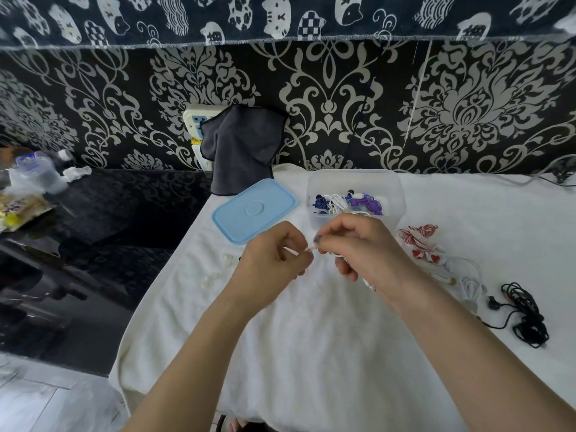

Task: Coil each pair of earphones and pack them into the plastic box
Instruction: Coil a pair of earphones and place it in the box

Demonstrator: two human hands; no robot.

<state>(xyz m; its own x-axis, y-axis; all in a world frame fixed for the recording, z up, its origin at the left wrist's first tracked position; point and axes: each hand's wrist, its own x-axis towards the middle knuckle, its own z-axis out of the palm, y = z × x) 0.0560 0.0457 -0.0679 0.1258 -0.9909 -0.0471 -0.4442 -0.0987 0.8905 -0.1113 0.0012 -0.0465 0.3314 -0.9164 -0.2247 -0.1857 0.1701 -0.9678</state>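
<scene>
Over the white cloth, my left hand (274, 260) and my right hand (358, 251) meet, both pinching a thin white earphone cable (310, 249) between them. More of that cable hangs under my right hand. Just behind them stands the clear plastic box (396, 188), holding coiled blue, white and purple earphones (349, 202). Its blue lid (254, 210) lies flat to the left. Red-and-white earphones (419, 240), white earphones (467, 282) and black earphones (526, 316) lie loose on the right.
A dark grey cloth (243, 148) hangs against the patterned wall behind the lid. Small white ear tips (218, 269) lie on the cloth by my left hand. A dark side surface on the left carries a plastic bottle (43, 173) and wrappers.
</scene>
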